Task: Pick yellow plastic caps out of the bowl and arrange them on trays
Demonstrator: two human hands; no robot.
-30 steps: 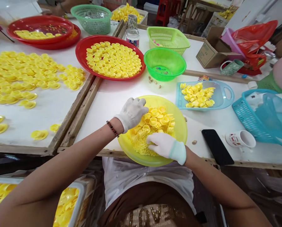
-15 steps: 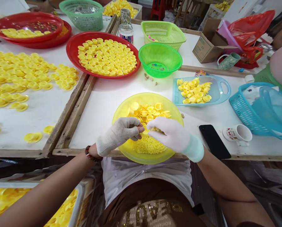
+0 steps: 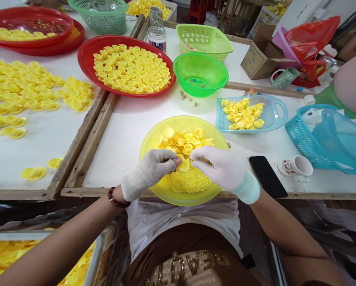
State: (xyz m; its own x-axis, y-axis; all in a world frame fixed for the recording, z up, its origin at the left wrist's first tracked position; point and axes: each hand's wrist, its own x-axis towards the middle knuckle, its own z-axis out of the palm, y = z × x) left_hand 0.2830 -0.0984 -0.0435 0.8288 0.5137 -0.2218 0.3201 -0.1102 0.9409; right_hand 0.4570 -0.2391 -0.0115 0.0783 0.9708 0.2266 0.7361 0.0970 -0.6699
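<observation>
A yellow bowl (image 3: pixel 154 131) at the table's front edge holds a pile of yellow cup-shaped pieces (image 3: pixel 188 139) at the back and small pale yellow bits (image 3: pixel 191 182) at the front. Over its left part is my left hand (image 3: pixel 154 171), in a whitish glove with bare fingertips, pinching one yellow cup piece (image 3: pixel 184 165). My right hand (image 3: pixel 221 167), in a white glove with a mint cuff, is just right of that piece. Its thumb and forefinger are close together; whatever lies between them is too small to name.
Behind stand a red tray (image 3: pixel 85 59) of yellow pieces, a green bowl (image 3: pixel 200 75) and a blue tray (image 3: pixel 273 115). A black phone (image 3: pixel 267 176), a mug (image 3: pixel 295 166) and a blue basket (image 3: pixel 309 143) are at right. More yellow pieces (image 3: pixel 23 87) cover the left table.
The view has shifted slightly. My right hand has drawn a little away from my left hand, and the cup piece between them now shows more fully.
</observation>
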